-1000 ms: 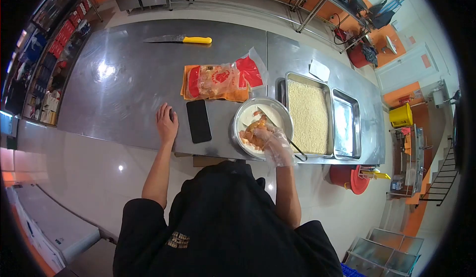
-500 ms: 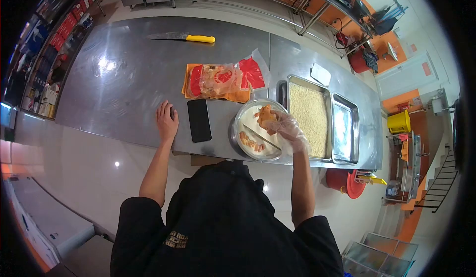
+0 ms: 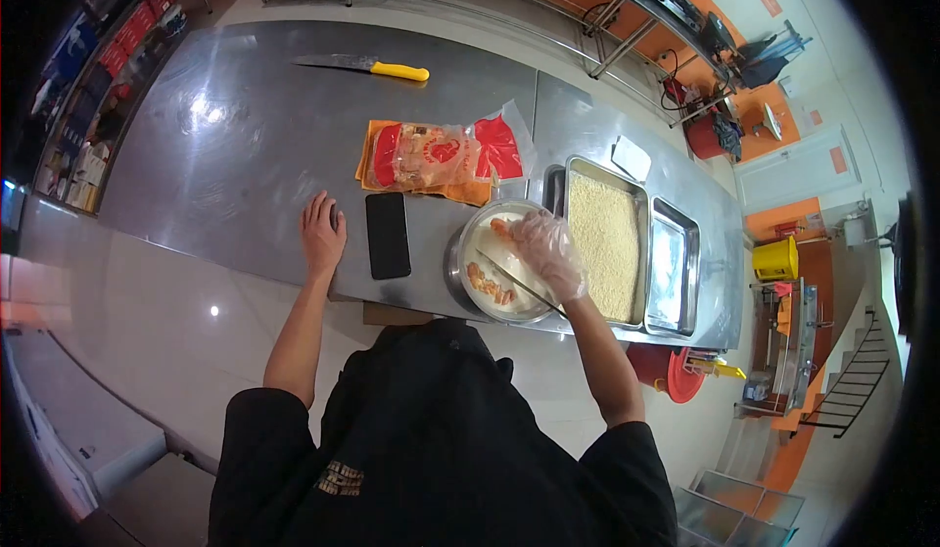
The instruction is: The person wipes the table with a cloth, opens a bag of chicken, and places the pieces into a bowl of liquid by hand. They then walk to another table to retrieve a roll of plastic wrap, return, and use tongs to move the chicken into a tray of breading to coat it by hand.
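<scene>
My right hand [image 3: 550, 253], in a clear plastic glove, is over the right part of a steel bowl [image 3: 456, 275] of white batter. Its fingers are closed at an orange-brown meat piece [image 3: 503, 230] at the batter's surface. More meat pieces [image 3: 488, 283] lie in the batter, lower left. A thin utensil [image 3: 517, 281] slants across the bowl to its rim. My left hand [image 3: 322, 234] lies bare on the steel table, fingers spread, beside a black phone [image 3: 389, 236]. Behind the bowl, a red and clear plastic bag [image 3: 443, 155] of food rests on an orange cloth [image 3: 474, 192].
A tray of pale crumbs [image 3: 603, 243] stands right of the bowl, with an empty steel tray [image 3: 669, 269] beyond it. A yellow-handled knife [image 3: 399, 72] lies at the table's back. A white item [image 3: 632, 158] is behind the crumb tray. A red bin [image 3: 654, 365] stands below the table edge.
My right hand lifted the meat out of the batter, then lowered it toward the bowl's upper part. My left hand has stayed on the table. The view has shifted slightly.
</scene>
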Motion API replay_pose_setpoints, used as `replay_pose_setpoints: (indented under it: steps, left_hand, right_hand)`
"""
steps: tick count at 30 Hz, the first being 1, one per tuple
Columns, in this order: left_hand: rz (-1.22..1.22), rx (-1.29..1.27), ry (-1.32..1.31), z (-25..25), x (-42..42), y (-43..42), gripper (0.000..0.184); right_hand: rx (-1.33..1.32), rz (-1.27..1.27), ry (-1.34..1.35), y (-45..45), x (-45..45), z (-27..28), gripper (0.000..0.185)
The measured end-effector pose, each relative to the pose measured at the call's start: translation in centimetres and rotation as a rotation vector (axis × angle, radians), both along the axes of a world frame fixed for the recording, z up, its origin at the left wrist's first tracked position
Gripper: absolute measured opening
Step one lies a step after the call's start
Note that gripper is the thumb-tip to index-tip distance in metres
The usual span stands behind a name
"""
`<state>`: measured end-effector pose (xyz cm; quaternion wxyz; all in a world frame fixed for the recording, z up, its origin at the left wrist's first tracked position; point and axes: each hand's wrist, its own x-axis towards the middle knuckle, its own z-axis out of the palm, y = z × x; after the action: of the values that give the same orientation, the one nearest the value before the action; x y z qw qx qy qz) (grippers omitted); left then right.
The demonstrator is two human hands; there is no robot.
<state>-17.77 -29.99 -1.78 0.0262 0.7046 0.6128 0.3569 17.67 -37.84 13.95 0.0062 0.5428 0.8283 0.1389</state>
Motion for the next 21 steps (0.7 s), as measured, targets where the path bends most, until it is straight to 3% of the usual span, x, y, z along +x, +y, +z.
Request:
replay_pose_setpoints:
  steps: [2, 4, 5, 7, 10, 14, 16, 18, 20, 21]
  left_hand:
    - [0.007, -0.016, 0.0, 0.1, 0.0, -0.1, 0.025]
    - [0.009, -0.031, -0.001, 0.2, 0.0, -0.1, 0.025]
    - [0.014, -0.03, 0.003, 0.2, 0.1, -0.1, 0.025]
    - [0.015, -0.035, 0.007, 0.0, 0.1, -0.1, 0.025]
    - [0.006, -0.014, 0.005, -0.2, 0.0, 0.0, 0.025]
    - [0.009, -0.014, 0.01, -0.1, 0.1, 0.0, 0.025]
    - [0.016, -0.023, 0.004, 0.0, 0.2, 0.0, 0.025]
    - [0.018, -0.051, 0.005, 0.0, 0.2, 0.1, 0.025]
    - [0.022, -0.034, 0.021, -0.4, 0.3, 0.3, 0.025]
    - [0.021, -0.027, 0.037, -0.4, 0.2, 0.2, 0.025]
  right_hand:
    - [-0.03, -0.03, 0.007, -1.3, 1.2, -2.6, 0.013]
    - [0.101, 0.039, -0.271, -2.9, 2.7, -4.3, 0.013]
    - [0.094, 0.041, -0.272, -3.1, 3.7, -5.1, 0.013]
    - [-0.267, 0.037, 0.28, -3.5, 5.2, -6.0, 0.013]
    - [-0.445, -0.165, 0.362, -3.6, 5.1, -4.1, 0.014]
    - [-0.3, -0.073, 0.379, -1.3, 5.0, -2.3, 0.02]
    - [-0.237, -0.172, 0.757, 0.4, 4.5, -1.0, 0.02]
    - [-0.191, -0.186, 0.71, 3.3, 3.5, 0.0, 0.021]
    - [-0.199, -0.443, 1.199, 5.8, 0.7, 1.5, 0.014]
    - [-0.201, -0.436, 1.205, 7.2, 0.1, 0.7, 0.014]
